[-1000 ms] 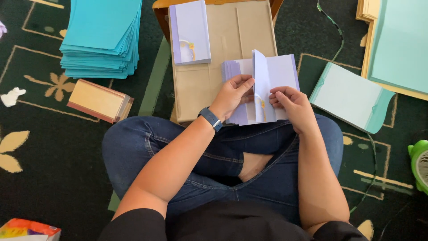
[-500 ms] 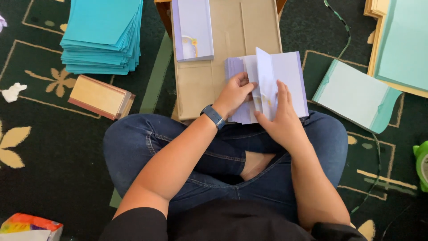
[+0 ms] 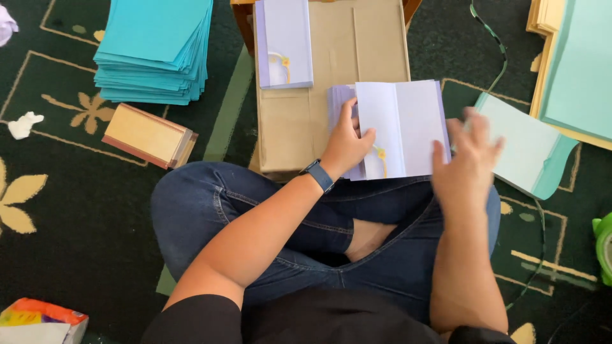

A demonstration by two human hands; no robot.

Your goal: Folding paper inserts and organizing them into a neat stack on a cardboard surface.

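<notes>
left hand lies palm down, fingers extended forward, thumb spread to the right, pressing flat. a dark band sits on its wrist. right hand is raised and motion-blurred, fingers spread loosely, gripping nothing. both forearms are bare, extending forward over crossed legs.

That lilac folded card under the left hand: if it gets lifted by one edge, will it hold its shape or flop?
The lilac folded card looks thin, so it is probably light and would likely bend at its crease. It lies flat under the left hand, so it may slide easily on the smooth brown board. The right hand is blurred, off it.
</notes>
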